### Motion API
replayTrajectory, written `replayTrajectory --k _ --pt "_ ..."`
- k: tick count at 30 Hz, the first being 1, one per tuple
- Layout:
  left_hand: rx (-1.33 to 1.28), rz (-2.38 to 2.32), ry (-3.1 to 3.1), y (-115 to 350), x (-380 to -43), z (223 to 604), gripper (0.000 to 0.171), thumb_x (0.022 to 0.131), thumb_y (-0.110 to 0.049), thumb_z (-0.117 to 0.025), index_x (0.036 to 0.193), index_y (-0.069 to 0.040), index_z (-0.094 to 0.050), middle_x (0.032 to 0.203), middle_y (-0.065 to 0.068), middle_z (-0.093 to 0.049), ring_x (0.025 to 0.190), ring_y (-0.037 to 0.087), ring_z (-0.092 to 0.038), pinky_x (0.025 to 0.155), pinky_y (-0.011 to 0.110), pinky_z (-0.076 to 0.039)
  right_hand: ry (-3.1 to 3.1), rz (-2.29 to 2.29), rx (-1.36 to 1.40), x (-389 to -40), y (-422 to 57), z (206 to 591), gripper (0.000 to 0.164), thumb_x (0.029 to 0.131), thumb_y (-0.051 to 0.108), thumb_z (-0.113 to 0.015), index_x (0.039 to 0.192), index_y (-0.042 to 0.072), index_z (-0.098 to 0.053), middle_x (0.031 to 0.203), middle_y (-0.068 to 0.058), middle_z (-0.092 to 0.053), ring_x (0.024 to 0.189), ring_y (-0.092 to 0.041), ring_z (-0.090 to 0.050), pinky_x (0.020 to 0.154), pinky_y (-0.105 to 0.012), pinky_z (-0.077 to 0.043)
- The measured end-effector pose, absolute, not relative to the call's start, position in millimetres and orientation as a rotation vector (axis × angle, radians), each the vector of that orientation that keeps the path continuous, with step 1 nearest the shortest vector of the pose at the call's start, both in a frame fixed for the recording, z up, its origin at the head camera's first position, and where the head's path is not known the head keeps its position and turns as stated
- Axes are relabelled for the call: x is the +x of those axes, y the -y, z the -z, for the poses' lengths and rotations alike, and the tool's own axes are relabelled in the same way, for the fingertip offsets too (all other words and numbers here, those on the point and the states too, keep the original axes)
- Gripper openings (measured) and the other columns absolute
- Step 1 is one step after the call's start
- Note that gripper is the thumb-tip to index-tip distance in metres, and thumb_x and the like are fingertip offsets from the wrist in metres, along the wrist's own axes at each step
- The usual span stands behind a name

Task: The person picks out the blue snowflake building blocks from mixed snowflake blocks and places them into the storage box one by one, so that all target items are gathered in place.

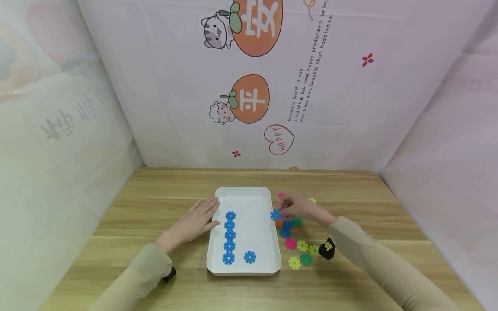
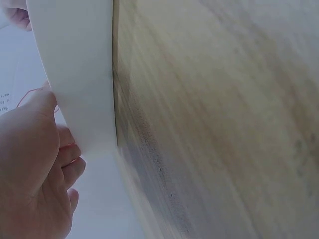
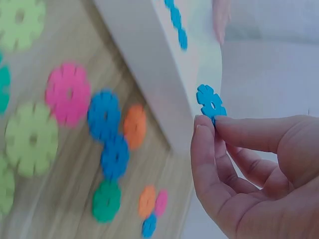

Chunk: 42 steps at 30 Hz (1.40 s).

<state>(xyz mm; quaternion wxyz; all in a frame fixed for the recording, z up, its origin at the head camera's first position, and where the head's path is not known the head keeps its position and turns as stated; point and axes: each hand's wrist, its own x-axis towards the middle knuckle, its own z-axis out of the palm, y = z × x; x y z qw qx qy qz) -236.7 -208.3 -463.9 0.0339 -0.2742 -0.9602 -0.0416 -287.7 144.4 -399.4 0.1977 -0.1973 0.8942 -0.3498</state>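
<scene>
My right hand [image 1: 297, 205] pinches a blue snowflake-shaped plastic disc [image 3: 211, 101] between thumb and fingertips, above the right rim of the white tray [image 1: 256, 207]. Its notched edge and centre hole show in the right wrist view. Inside the tray, several blue discs [image 1: 230, 235] form a column along the left side. One separate blue disc [image 1: 250, 257] lies to the right of that column's lower end. My left hand [image 1: 197, 219] rests on the tray's left rim with its fingers extended; the left wrist view shows its fingertips touching the white wall [image 2: 75, 74].
Right of the tray, loose discs lie on the wooden table [image 1: 186, 280]: pink [image 3: 68, 93], yellow-green [image 3: 32, 139], green [image 3: 106, 201], orange [image 3: 135, 126] and blue [image 3: 104, 115]. Printed white cloth [image 1: 175, 108] encloses the table at the back and sides.
</scene>
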Motion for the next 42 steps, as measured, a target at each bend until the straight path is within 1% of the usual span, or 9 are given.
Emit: replayTrajectory --k 6,10,13,20,30,38,42 --pt "-0.839 0.146 2.955 209 -236 464 0.068 0.104 -0.044 -0.046 0.153 -0.001 -0.032 0.162 0.016 -0.030 0.150 0.032 -0.031 0.123 0.057 -0.024 -2.416 0.911 -0.614 -277 -111 404 0.004 0.091 0.002 -0.067 0.092 0.000 -0.065 0.081 -0.011 -0.070 0.071 -0.020 -0.070 0.070 -0.034 -0.063" --pt "-0.842 0.157 2.950 209 -237 464 0.067 0.104 -0.044 -0.047 0.153 -0.001 -0.033 0.162 0.017 -0.031 0.150 0.032 -0.032 0.123 0.057 -0.024 -2.423 0.840 -0.623 -269 -95 409 0.005 0.090 0.003 -0.069 0.088 0.003 -0.065 0.079 -0.006 -0.068 0.068 -0.014 -0.066 0.067 -0.028 -0.061" --pt "-0.841 0.143 2.949 209 -237 464 0.067 0.104 -0.044 -0.046 0.153 -0.001 -0.033 0.162 0.016 -0.031 0.150 0.032 -0.032 0.123 0.057 -0.024 -2.445 0.769 -0.651 -263 -85 413 0.008 0.089 0.003 -0.070 0.086 0.006 -0.064 0.079 -0.002 -0.065 0.068 -0.014 -0.065 0.066 -0.026 -0.060" --pt "-0.841 0.149 2.957 209 -237 464 0.068 0.104 -0.045 -0.045 0.153 -0.001 -0.033 0.162 0.016 -0.030 0.150 0.033 -0.032 0.123 0.056 -0.023 -2.436 0.696 -0.711 -254 -70 417 0.011 0.088 0.001 -0.071 0.082 0.006 -0.064 0.075 -0.003 -0.063 0.068 -0.018 -0.065 0.067 -0.030 -0.060" --pt "-0.836 0.159 2.956 209 -239 467 0.067 0.103 -0.045 -0.045 0.153 -0.001 -0.034 0.162 0.016 -0.031 0.150 0.033 -0.031 0.124 0.056 -0.023 -2.397 0.694 -0.711 -251 -65 425 0.010 0.088 -0.002 -0.069 0.082 0.004 -0.065 0.074 -0.005 -0.064 0.064 -0.018 -0.067 0.063 -0.027 -0.060" --pt "-0.835 0.171 2.958 209 -239 467 0.068 0.103 -0.045 -0.046 0.153 -0.001 -0.034 0.162 0.016 -0.031 0.150 0.034 -0.032 0.124 0.056 -0.022 -2.393 0.702 -0.679 -251 -64 429 0.012 0.088 -0.002 -0.069 0.080 0.005 -0.064 0.073 -0.004 -0.063 0.064 -0.016 -0.067 0.063 -0.027 -0.060" --pt "-0.832 0.179 2.962 210 -240 467 0.068 0.103 -0.045 -0.046 0.153 -0.001 -0.033 0.162 0.016 -0.030 0.150 0.034 -0.031 0.124 0.056 -0.022 -2.400 0.709 -0.664 -251 -63 430 0.012 0.088 -0.002 -0.069 0.080 0.005 -0.064 0.073 -0.004 -0.065 0.065 -0.017 -0.068 0.064 -0.029 -0.060"
